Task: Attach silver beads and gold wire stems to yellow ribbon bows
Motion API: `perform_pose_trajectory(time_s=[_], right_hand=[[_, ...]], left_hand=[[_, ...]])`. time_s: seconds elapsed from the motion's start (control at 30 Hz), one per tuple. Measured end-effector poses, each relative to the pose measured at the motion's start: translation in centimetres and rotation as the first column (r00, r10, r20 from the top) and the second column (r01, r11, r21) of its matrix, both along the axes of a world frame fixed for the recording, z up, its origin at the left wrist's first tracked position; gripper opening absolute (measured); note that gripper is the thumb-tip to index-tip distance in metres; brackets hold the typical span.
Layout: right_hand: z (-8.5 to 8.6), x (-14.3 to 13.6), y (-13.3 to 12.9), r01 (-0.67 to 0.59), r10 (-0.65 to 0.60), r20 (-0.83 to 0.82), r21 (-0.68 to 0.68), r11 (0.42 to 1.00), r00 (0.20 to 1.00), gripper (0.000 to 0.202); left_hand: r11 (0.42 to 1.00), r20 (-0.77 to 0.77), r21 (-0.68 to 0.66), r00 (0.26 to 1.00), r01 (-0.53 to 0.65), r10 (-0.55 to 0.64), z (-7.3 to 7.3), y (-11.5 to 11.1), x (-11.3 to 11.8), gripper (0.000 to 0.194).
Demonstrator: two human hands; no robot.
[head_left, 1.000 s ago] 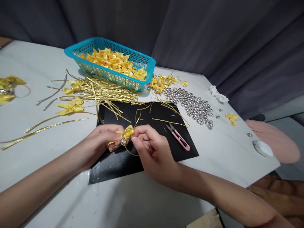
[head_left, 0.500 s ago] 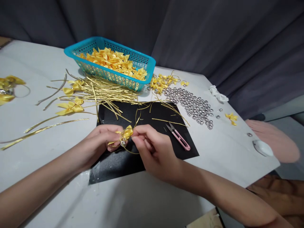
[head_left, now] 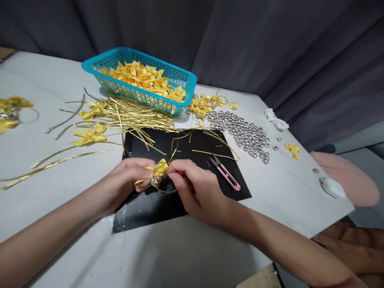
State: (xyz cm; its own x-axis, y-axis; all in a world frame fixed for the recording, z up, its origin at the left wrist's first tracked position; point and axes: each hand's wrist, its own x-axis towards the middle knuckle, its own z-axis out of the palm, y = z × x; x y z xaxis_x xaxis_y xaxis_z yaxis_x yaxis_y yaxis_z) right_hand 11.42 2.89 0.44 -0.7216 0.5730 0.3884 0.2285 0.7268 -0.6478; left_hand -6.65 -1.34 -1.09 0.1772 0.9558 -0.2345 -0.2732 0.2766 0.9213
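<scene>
We see the left hand (head_left: 132,174) clamped on a yellow bow (head_left: 161,166), above the mat (head_left: 156,214). The right hand (head_left: 198,186) pinches a thin gold cord (head_left: 164,192) at the bow's right edge, the two hands almost touching. We judge that the left steadies the ribbon so the right can work the cord.

The snips (head_left: 226,174) lie on the mat's right part, probably for easy reach. The cords (head_left: 141,116) overlap the mat's far edge; the basket (head_left: 194,84) of bows stands beyond it, and the beads (head_left: 240,132) spread off its far right corner. We take this ring of supplies on the counter (head_left: 210,252) as leaving the mat's near part free for handling.

Fingers hide much of the held bow, and we cannot tell how the cord is fastened. Something silver shows under it, too small to make out. Left of the mat, another cluster (head_left: 15,104) is cut off by the frame.
</scene>
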Motion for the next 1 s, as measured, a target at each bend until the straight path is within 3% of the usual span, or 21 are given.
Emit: perform_pose_trajectory(time_s=[1.0], right_hand=[[-0.55,-0.44,-0.88,0.028,-0.044,-0.088,-0.17,0.985,0.995,0.01]], left_hand=[[1.0,-0.02,0.001,1.0,0.014,-0.014,0.15,0.09,-0.07,0.022]])
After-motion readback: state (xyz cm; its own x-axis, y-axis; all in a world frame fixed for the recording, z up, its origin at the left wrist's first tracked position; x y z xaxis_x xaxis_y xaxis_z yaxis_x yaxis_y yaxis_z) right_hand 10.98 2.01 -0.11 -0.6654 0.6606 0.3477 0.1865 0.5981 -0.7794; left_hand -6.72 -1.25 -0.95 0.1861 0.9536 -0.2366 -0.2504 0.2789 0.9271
